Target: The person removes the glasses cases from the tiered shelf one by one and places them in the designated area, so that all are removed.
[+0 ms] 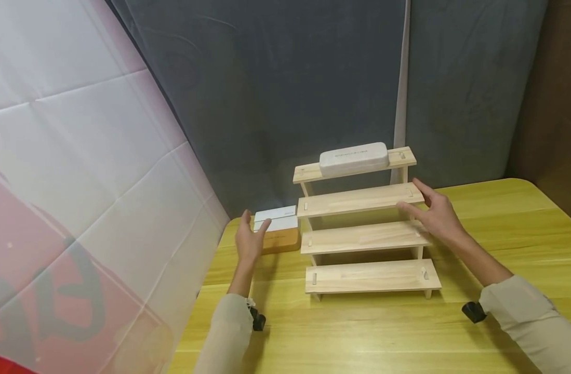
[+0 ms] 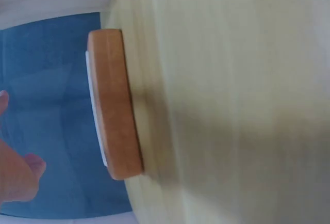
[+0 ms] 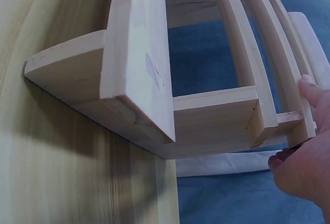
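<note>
A four-tier wooden display stand (image 1: 360,200) stands on the table. My right hand (image 1: 440,214) grips the right end of its second board from the top; in the right wrist view the thumb lies over the board and the fingers curl beneath it. My left hand (image 1: 249,243) is beside an orange-brown case (image 1: 281,241), fingers spread and holding nothing. Flat white boxes (image 1: 277,213) lie on that case. In the left wrist view the hand appears apart from the orange-brown case (image 2: 114,105). A white rounded case (image 1: 354,158) rests on the stand's top board.
The yellow wood-grain table (image 1: 350,337) meets a dark grey curtain (image 1: 276,93) at the back. A white and pink printed sheet (image 1: 103,182) hangs along the left side. A brown panel (image 1: 554,114) is at the far right.
</note>
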Available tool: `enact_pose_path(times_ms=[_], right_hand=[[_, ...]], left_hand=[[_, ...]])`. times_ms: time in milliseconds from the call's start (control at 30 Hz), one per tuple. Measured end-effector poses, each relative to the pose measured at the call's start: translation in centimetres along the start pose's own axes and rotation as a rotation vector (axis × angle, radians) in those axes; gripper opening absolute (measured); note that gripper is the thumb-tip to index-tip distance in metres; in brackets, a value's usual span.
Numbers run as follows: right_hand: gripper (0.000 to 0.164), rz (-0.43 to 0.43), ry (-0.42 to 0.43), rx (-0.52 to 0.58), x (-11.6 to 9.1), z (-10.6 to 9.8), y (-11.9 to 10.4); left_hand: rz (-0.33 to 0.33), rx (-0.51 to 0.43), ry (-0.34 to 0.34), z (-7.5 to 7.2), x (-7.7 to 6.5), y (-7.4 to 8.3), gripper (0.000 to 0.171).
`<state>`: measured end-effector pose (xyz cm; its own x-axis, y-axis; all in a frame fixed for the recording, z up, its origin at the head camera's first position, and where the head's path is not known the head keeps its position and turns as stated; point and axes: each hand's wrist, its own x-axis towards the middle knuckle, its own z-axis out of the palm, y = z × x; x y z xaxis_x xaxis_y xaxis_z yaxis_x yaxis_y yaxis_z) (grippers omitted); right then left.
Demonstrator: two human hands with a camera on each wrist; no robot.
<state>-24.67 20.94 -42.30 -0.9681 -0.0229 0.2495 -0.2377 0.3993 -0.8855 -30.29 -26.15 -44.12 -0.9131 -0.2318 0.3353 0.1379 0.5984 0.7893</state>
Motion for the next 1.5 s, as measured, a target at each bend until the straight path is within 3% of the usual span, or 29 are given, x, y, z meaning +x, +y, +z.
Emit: enact_pose_path(times_ms=[267, 467, 767, 967, 1233, 1500], right_hand=[[0.097, 0.008, -0.011, 0.007, 0.4, -0.2, -0.1], [0.101, 0.007, -0.008, 0.042, 1.2, -0.5, -0.5], [0.100, -0.034, 0.074, 0.066, 2.5, -0.6, -1.0], [0.096, -0.088, 0.104, 0.113, 3.4, -0.2, -1.6], [0.095, -0.090, 0.103, 0.074, 3.9, -0.2, -2.5], [0.096, -0.079, 0.096, 0.015, 4.6, -0.5, -3.1]], left_hand=[[0.086, -0.083, -0.024, 0.5, 0.8, 2.8, 0.092], [0.146, -0.091, -0.016, 1.1, 1.4, 5.5, 0.094], [0.278, -0.148, -0.007, 2.7, 2.4, 9.7, 0.096], [0.329, -0.144, -0.013, 3.9, 2.8, 12.1, 0.100], [0.336, -0.100, -0.135, 5.5, 3.1, 14.7, 0.110], [0.300, 0.092, -0.197, 7.2, 3.4, 16.0, 0.113]])
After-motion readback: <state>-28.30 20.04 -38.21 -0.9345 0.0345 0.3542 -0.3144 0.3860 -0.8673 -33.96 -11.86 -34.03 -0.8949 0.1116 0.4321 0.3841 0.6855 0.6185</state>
